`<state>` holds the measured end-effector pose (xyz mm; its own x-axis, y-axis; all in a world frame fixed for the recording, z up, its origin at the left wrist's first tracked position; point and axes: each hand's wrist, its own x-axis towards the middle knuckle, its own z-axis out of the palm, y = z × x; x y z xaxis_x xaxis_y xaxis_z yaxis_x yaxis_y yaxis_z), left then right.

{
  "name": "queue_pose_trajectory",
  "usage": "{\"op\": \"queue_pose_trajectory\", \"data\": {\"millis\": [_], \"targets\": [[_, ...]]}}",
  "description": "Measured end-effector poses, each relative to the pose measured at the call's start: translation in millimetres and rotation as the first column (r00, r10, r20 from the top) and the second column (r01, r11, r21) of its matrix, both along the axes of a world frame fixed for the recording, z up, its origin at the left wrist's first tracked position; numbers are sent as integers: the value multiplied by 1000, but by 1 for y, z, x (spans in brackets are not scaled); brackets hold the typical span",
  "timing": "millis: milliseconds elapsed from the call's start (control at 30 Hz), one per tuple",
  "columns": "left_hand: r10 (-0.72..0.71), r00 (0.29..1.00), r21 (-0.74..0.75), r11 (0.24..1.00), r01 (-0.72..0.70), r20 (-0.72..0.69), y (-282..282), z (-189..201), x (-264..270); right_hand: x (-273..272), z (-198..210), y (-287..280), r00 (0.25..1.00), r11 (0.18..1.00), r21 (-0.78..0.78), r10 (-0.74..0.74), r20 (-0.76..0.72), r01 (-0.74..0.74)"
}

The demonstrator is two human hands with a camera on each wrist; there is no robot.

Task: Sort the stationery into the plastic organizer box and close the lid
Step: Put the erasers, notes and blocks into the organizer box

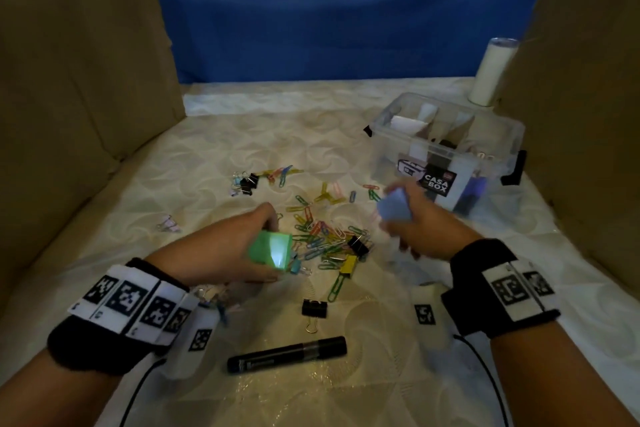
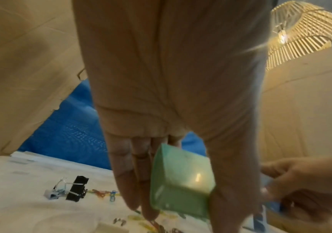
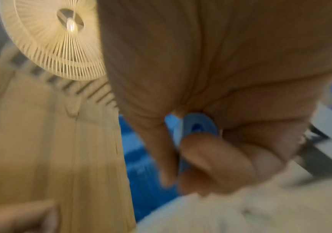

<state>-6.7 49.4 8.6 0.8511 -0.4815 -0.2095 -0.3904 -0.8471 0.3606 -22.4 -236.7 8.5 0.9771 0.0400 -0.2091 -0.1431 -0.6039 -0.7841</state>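
A green block [image 1: 271,250] is gripped by the left hand [image 1: 239,246], a blue one [image 1: 394,206] by the right hand [image 1: 420,218], above scattered paper clips [image 1: 322,236], organizer box [image 1: 446,149] nearby.

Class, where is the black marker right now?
In the head view the marker lies on the table, low and centre, between the two wrists, just below a black binder clip.

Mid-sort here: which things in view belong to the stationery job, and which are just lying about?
Part of the job:
- green block, held by left hand
- blue block, held by right hand
- paper clips
- binder clips
- black marker
- organizer box, lid off

Just lying about:
- white cylinder
- cardboard walls
- blue cloth
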Motion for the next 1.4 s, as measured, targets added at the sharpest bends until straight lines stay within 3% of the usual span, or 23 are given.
{"op": "queue_pose_trajectory", "data": {"millis": [100,200,300,400,467,567,700,867,967,1200,1267,1400], "targets": [[28,1000,-72,997,-28,9,-9,3,11,28,41,-17,947,985,100,-163,276,140],[38,999,-114,993,-37,5,-21,1,15,76,79,-46,860,946,-43,-272,432,321],[49,998,-139,989,-43,37,-30,-2,15,127,99,-71,926,879,-329,-261,275,345],[68,993,-199,979,-48,97,-31,-6,17,176,88,-94,986,685,-712,-154,66,155],[66,988,-220,975,-34,138,-31,-8,17,181,81,-89,996,581,-813,-84,-44,13],[86,983,-234,971,-46,160,-30,-6,14,178,80,-74,984,579,-809,-57,-168,-105],[105,983,-250,966,-65,149,-29,-7,10,186,81,-74,987,525,-845,-57,-150,-98],[116,985,-291,954,-74,130,-34,-10,0,195,79,-95,983,530,-846,-112,-148,-67],[126,984,-316,945,-80,130,-38,-11,-6,201,72,-102,976,540,-832,-84,-201,-125],[141,973,-347,935,-71,182,-56,-8,-16,174,71,-93,976,711,-696,-64,-206,-100],[133,971,-362,931,-54,197,-62,-6,-16,170,77,-95,976,683,-716,-23,-218,-143],[134,967,-422,906,-31,217,-81,2,-5,156,102,-95,979,546,-812,114,-169,-204]]}}
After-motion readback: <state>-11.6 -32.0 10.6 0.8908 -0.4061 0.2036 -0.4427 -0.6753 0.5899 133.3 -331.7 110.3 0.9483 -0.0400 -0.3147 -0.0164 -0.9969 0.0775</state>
